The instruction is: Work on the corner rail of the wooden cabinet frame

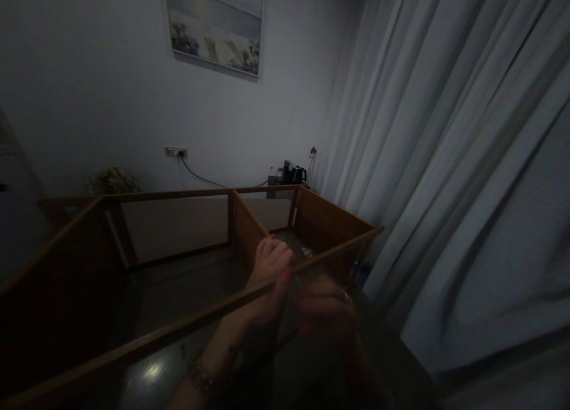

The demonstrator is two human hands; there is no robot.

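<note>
A wooden cabinet frame [146,339] lies on its side in a dim room, with a middle divider panel [244,226] splitting it into two bays. My left hand [269,267] is curled closed at the near rail, close to where the divider meets it. My right hand [327,309], with a ring on one finger, is closed just right of the left one and pinches a thin object [297,282] that I cannot make out in the dark. Both hands sit close together, almost touching.
Grey curtains [454,178] hang along the right side, close to the frame's right end. A picture [216,27] hangs on the far wall above a wall socket [176,152] with a cable. A dark kettle [297,174] stands on a small table behind the frame.
</note>
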